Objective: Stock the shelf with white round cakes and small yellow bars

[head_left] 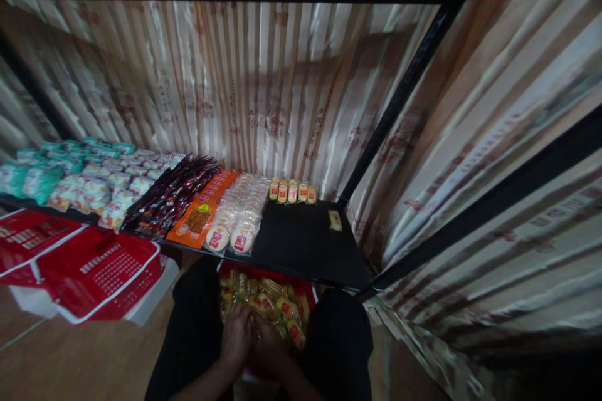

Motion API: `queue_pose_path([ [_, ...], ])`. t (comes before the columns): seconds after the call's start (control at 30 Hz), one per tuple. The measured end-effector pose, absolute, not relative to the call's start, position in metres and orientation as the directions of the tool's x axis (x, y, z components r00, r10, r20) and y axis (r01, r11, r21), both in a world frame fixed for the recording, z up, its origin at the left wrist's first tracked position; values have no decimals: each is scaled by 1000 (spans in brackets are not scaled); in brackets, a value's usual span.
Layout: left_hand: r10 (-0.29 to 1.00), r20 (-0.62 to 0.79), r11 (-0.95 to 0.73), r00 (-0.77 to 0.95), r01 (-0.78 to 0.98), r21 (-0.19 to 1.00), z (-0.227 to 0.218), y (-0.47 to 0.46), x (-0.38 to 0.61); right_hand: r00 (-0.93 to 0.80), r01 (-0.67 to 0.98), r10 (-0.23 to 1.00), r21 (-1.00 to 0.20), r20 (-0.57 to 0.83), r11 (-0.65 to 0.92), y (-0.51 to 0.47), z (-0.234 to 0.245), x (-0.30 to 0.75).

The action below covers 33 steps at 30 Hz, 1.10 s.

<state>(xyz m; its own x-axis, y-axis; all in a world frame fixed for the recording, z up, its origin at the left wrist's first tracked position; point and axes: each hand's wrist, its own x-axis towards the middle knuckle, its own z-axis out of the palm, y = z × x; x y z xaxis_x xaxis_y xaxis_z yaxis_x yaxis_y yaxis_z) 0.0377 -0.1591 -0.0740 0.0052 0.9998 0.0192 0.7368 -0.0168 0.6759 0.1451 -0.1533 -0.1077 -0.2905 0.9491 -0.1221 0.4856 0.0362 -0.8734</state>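
Observation:
A red basket [311, 291] between my knees holds many small biscuit packs [270, 301] in clear wrap with red labels. Both hands are low over its near side, close together with fingers curled inward. My left hand [237, 333] and my right hand [269, 339] close around wrapped biscuit packs, mostly hidden by the fingers. On the black shelf [301, 241] in front stands a short row of the same yellow packs [292, 191] along the back. One single pack [335, 220] lies near the right corner.
Left along the shelf are round wrapped crackers [241, 225], an orange packet [197, 213], dark packets [172, 194], white packets [113, 182] and green ones [44, 169]. Red baskets [103, 276] stand below left. A black post [399, 100] and curtain [291, 88] bound the shelf.

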Motion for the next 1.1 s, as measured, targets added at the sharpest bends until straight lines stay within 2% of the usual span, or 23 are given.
queue_pose_path([
  [0.13,999,35,-20,-6,714,699,-69,-149,39,-289,438,948,-899,-131,9,-152,-109,143],
  [0.37,997,21,32,-71,663,748,-71,-144,33,-255,552,950,-834,-179,-9,-150,-99,146],
  [0.47,994,-5,72,-108,628,775,-65,-139,29,-259,508,953,-861,-157,-3,-148,-88,146],
  [0.6,983,-6,112,-186,567,816,-59,-130,24,-203,430,955,-896,-216,-111,-142,-83,146],
  [0.7,978,-68,164,-198,523,837,-59,-125,19,-206,368,951,-919,-232,-144,-138,-85,147],
  [0.9,961,-154,224,-230,318,922,-63,-125,14,-209,259,952,-952,-222,-165,-134,-88,150],
  [1.1,919,-340,358,-201,63,931,-47,-132,19,-197,207,950,-957,-244,-203,-134,-84,152],
])
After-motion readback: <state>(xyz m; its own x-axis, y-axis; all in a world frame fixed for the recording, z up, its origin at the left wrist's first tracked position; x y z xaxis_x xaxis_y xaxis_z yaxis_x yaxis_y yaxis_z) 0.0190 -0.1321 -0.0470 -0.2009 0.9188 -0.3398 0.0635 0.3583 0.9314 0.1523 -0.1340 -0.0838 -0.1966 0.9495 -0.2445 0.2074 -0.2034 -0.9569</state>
